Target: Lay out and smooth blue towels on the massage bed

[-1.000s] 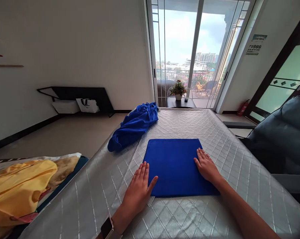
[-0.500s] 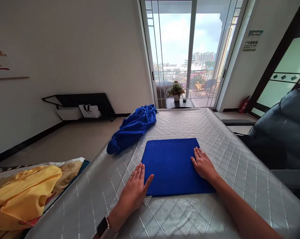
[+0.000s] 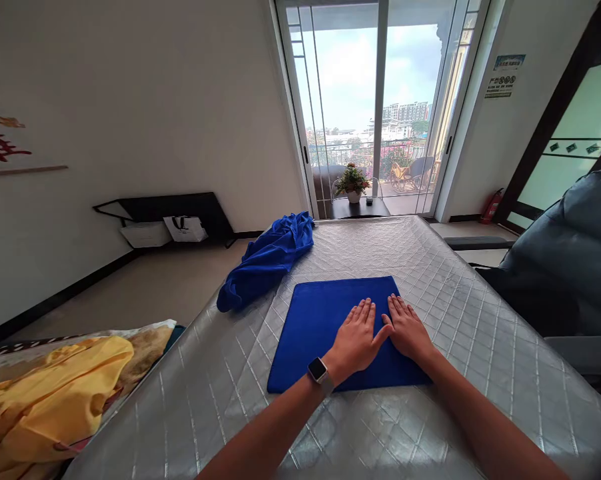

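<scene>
Folded blue towel (image 3: pixel 313 340) on quilted silver mattress (image 3: pixel 215 400), near-centre, near edge partly hidden by forearm. Left hand (image 3: pixel 356 340), right hand (image 3: pixel 408 331) lay open, flat on towel, gripping nothing.

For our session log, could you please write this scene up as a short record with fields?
Left hand: flat on the blue cloth, wearing a wristwatch
Right hand: flat on the same cloth
Surface: quilted silver cover
Beside: crumpled blue fabric
Far left: yellow fabric
Background: potted plant before glass doors
</scene>
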{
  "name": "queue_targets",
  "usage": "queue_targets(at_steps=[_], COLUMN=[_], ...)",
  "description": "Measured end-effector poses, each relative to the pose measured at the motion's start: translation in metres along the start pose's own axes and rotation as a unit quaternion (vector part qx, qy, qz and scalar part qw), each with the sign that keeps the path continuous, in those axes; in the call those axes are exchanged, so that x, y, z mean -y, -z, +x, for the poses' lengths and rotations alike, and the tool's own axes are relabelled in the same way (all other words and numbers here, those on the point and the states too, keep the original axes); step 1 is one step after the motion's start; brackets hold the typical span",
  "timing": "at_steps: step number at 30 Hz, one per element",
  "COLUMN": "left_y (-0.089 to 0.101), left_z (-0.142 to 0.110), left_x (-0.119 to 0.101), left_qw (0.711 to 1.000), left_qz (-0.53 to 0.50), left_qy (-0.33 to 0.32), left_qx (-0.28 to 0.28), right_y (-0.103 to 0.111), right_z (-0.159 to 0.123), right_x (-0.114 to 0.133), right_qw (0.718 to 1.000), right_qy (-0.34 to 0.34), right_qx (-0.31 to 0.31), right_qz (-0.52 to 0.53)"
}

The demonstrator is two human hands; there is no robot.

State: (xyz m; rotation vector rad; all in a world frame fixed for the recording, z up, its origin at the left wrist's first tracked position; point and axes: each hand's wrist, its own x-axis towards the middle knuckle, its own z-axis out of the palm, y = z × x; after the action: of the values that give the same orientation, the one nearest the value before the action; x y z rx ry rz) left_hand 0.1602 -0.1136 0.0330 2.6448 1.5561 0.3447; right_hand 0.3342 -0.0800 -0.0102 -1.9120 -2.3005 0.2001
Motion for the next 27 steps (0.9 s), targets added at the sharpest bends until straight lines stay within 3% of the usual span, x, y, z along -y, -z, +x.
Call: queue_targets(at_steps=[3,7,11,19,27], left_y=[-0.013,-0.027,-0.027,-0.007,-0.005], left_z=[0.026,0.031,0.017,-0.013,-0.037], left_x=[-0.015,-0.009,0.014,0.065,0.107], left_qw=[1.0,1.0,0.999,0.994,0.993], left_qz=[-0.006,-0.001,0.012,0.017,0.02], left_qy=[-0.007,0.013,0.035,0.107,0.117], left_qx=[0.0,0.007,0.001,0.019,0.007], right_y=[-0.002,-0.002,0.001,0.004,0.0], right_z=[0.0,0.0,0.0,-0.001,0.0], right_x=[-0.002,-0.001,0.001,0.002,-0.001], right_qw=[1.0,1.0,1.0,1.0,1.0], right_qy=[0.011,0.011,0.003,-0.008,-0.002], right_qx=[-0.006,-0.007,0.0,0.013,0.005], right_qz=[-0.014,-0.021,-0.011,0.006,-0.01])
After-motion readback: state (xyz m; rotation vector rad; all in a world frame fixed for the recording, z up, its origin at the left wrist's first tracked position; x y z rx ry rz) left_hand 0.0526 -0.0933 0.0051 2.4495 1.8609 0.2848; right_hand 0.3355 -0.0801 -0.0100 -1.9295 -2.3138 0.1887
